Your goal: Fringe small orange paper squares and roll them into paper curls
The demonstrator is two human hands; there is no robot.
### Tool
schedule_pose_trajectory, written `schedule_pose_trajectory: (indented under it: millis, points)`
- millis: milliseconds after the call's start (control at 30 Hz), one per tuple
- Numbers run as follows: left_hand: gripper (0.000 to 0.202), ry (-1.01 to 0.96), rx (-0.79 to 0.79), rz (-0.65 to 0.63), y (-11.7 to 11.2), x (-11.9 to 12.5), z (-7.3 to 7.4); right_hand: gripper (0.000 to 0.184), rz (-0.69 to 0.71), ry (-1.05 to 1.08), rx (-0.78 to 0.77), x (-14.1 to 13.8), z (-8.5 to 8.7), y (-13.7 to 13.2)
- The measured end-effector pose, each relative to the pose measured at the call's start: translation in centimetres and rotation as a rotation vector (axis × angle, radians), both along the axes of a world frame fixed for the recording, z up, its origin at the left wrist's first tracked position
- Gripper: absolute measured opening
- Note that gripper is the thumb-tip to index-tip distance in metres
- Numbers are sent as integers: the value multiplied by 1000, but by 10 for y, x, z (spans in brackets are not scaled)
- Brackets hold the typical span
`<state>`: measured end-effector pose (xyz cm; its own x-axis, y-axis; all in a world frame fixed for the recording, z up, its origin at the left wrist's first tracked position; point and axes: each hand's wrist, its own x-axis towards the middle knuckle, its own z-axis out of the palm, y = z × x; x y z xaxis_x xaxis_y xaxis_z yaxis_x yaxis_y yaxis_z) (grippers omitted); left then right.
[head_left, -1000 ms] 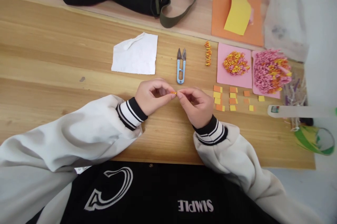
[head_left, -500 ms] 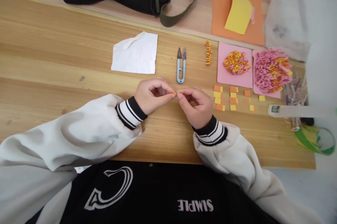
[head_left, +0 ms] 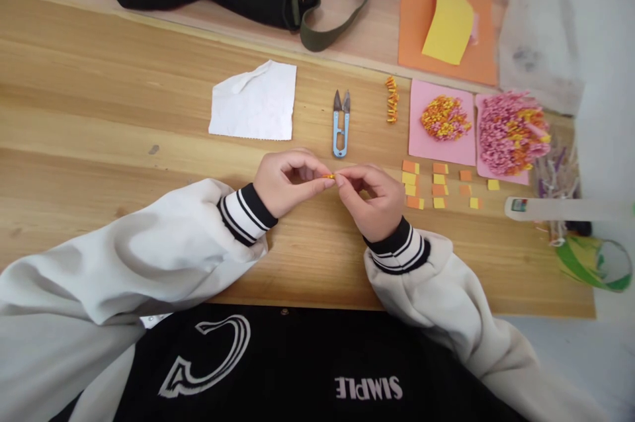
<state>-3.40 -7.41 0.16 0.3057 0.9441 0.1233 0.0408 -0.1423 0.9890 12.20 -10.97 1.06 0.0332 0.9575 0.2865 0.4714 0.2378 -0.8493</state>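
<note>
1. Slight shift since the earlier frame: our right hand (head_left: 380, 210) sits a little farther right; our left hand (head_left: 272, 180) looks about the same.
2. Key relation: a tiny orange-and-yellow rolled piece (head_left: 329, 176) is at our left fingertips, immediately left of our right ones. Its long axis seems to run left-right, from hand to hand; too small to be sure.
3. Our left thumb and index finger are clamped on the piece. Our right thumb and index tips meet at its right end; we can't tell whether they grip it.
4. Just beyond our fingertips: blue-handled metal thread snips (head_left: 336, 124), blades pointing away from us. White torn paper sheet (head_left: 253, 111) lies left of them.
5. Right of the snips: upright row of small orange-yellow rolls (head_left: 391, 101), then two heaps of small pink, orange and yellow pieces (head_left: 445, 119) on pink sheets (head_left: 417, 151).
6. Small orange and yellow paper strips (head_left: 439, 179) lie just right of our right hand, nearer it than our left.
7. We see nothing between the two sets of fingertips except the piece.
</note>
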Motion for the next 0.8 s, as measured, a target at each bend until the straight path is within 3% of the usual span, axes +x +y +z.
schedule_pose_trajectory:
  millis: [800]
  points:
    - [15,42,46,9,-1,0,-1,7,-28,75,-32,1,-4,1]
